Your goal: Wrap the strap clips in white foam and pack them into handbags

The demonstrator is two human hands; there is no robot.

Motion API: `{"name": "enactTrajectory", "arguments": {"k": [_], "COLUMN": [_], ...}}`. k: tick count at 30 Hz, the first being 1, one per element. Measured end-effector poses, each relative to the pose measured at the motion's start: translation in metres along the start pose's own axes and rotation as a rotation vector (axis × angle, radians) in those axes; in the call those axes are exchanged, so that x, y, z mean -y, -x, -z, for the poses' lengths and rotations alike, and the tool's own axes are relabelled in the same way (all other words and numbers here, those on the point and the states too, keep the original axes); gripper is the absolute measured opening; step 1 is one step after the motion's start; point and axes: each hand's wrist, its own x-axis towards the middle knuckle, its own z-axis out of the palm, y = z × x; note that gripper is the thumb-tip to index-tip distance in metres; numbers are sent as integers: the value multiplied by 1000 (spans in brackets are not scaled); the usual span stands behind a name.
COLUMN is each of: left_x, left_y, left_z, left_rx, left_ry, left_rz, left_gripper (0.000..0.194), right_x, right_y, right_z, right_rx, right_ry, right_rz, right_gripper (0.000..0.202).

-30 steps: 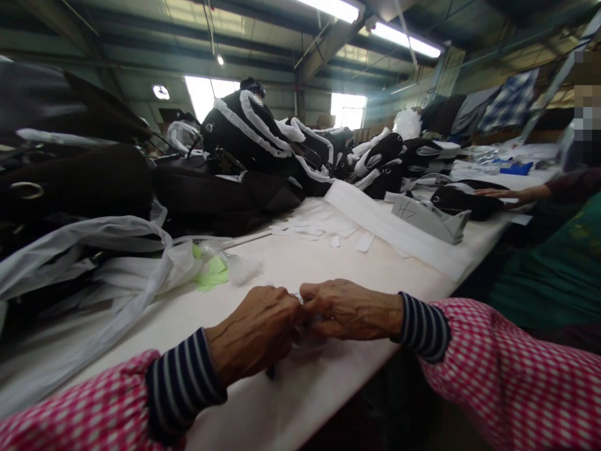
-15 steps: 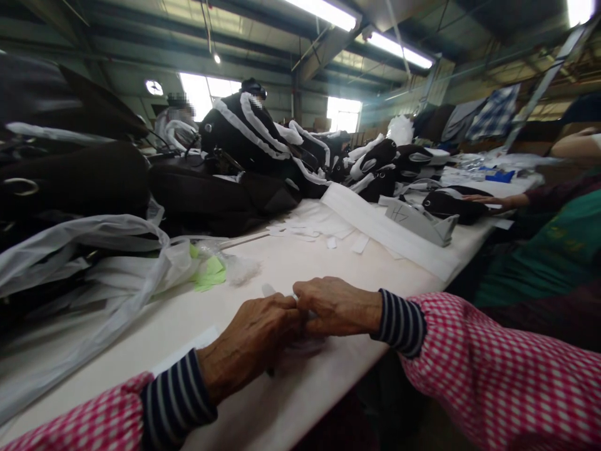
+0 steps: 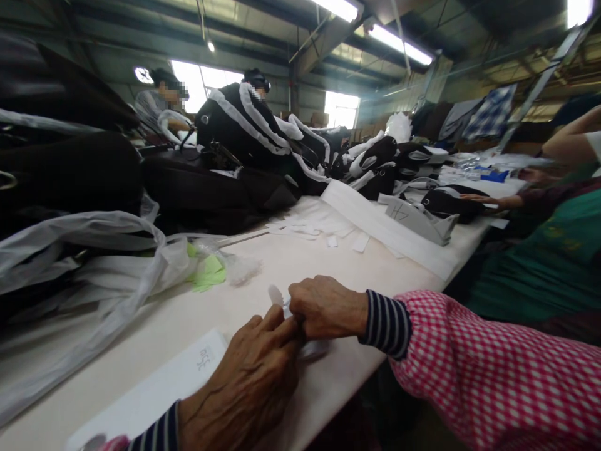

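My left hand (image 3: 256, 369) and my right hand (image 3: 326, 308) meet near the table's front edge, fingers bent and touching. Between them a small whitish, partly see-through piece (image 3: 277, 295) sticks up past the fingertips. More of it shows blurred under my right hand; its full shape is hidden. The right fist is closed around it, and the left fingers press against it. Beside my left forearm a white card (image 3: 154, 382) with handwriting lies flat on the table (image 3: 263, 260).
Black bags with white wrapped edges (image 3: 244, 125) are piled at the back. Translucent strips (image 3: 94, 232) and green paper (image 3: 210, 273) lie left. A long white strip (image 3: 385, 225) and a grey piece (image 3: 416, 219) lie right. A person in green (image 3: 554, 263) is at the right edge.
My left hand has come closer and lower in view, and more of the written card shows. My right hand has shifted slightly left. More of the whitish piece shows above the fingers.
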Motion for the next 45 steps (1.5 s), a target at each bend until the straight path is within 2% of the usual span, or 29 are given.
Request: {"name": "enactTrajectory", "arguments": {"k": [3, 5, 7, 9, 11, 13, 15, 18, 22, 29, 32, 35, 38, 41, 45], "left_x": [0, 3, 6, 6, 5, 4, 5, 8, 7, 9, 9, 1, -12, -18, -14], "left_y": [9, 19, 31, 40, 44, 44, 41, 36, 30, 23, 22, 19, 17, 18, 20], "left_z": [-9, -19, -29, -36, -40, -40, -41, -45, -44, 0, 7, -2, -18, -34, -54], "left_rx": [13, -7, -62, -143, -195, -232, -293, -404, -413, -358, -372, -333, -272, -247, -275], "left_ry": [-86, -179, -280, -384, -456, -466, -440, -411, -342, 52, -47, -285, -412, -452, -390], "left_rz": [16, 15, -19, -32, -22, -29, -69, -95, -99, -39, 16, -22, -15, 48, 76], "left_gripper": [48, 51, 59, 68, 72, 63, 53, 50, 47, 31, 40, 60, 73, 71, 77], "right_x": [-16, -29, -37, -39, -34, -26, -18, -11, -10, -11, -9, -8, -9, -14, -25], "right_y": [-2, 4, 17, 36, 58, 76, 86, 88, 81, 85, 88, 87, 80, 71, 60], "right_z": [-3, -10, -22, -38, -57, -74, -88, -102, -106, -98, -94, -91, -96, -108, -122], "right_rx": [20, -24, -143, -335, -523, -612, -610, -600, -600, -565, -543, -571, -634, -671, -740], "right_ry": [-129, -264, -421, -542, -531, -384, -204, -33, 32, -23, -54, -56, 17, 88, 210], "right_rz": [61, 106, 150, 176, 197, 203, 185, 146, 143, 122, 110, 95, 108, 132, 196], "right_gripper": [21, 18, 14, 21, 31, 41, 51, 55, 48, 50, 51, 53, 68, 68, 65]}}
